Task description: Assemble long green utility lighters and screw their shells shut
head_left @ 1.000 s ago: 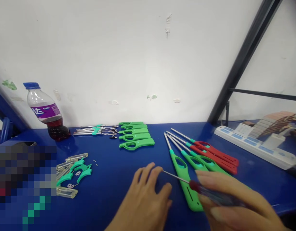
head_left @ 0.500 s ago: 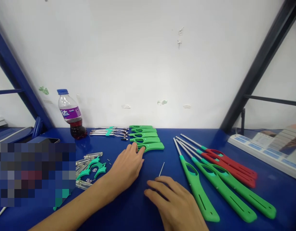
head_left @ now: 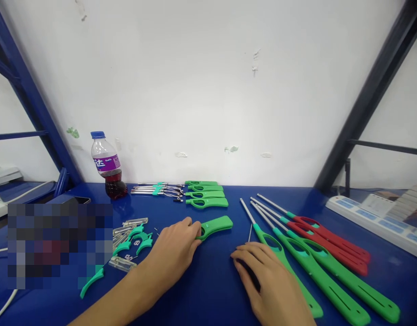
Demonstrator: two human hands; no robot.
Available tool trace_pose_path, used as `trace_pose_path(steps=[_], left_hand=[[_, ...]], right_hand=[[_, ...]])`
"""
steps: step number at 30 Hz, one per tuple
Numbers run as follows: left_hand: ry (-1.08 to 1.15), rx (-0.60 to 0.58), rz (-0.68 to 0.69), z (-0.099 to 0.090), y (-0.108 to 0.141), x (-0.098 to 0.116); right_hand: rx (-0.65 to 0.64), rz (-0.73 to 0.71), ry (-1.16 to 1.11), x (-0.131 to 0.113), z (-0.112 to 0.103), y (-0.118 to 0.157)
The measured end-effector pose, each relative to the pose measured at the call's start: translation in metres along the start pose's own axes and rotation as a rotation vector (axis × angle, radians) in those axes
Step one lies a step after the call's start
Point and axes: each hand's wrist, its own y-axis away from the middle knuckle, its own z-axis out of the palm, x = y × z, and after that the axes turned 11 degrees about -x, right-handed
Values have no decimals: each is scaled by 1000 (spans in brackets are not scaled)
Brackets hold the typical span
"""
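Note:
My left hand [head_left: 181, 244] pinches the front end of a green lighter handle [head_left: 217, 225] just above the blue table. My right hand [head_left: 269, 276] lies low at the right of centre with its fingers curved down; a thin metal rod [head_left: 250, 232] sticks out past the fingertips, and a dark object shows under the palm. Beyond my left hand, several green handles [head_left: 208, 202] are stacked in a row. Beside them lie metal tubes with wires [head_left: 157, 189]. Green triggers [head_left: 144, 242] and clear parts [head_left: 122, 263] are scattered left of my left forearm.
Green lighters [head_left: 330, 285] and red lighters [head_left: 337, 240] with long metal tubes fan out at the right. A power strip [head_left: 374, 222] is behind them. At the back left stands a bottle [head_left: 110, 167], with a phone [head_left: 80, 200] nearby. A wall closes off the back.
My left hand has drawn the nearest green handle away from the row, towards me. My right hand has shifted right with the thin rod. The camera view has moved slightly.

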Motion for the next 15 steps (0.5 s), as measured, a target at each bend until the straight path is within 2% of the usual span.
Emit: trace_pose_path(steps=[9,15], left_hand=[[304,-72,-30,-9,19,-3],[382,-96,-14,-10,22,-4]], right_hand=[[-63,53,-17,-8,0,2],[-128,22,-19,-11,1,2]])
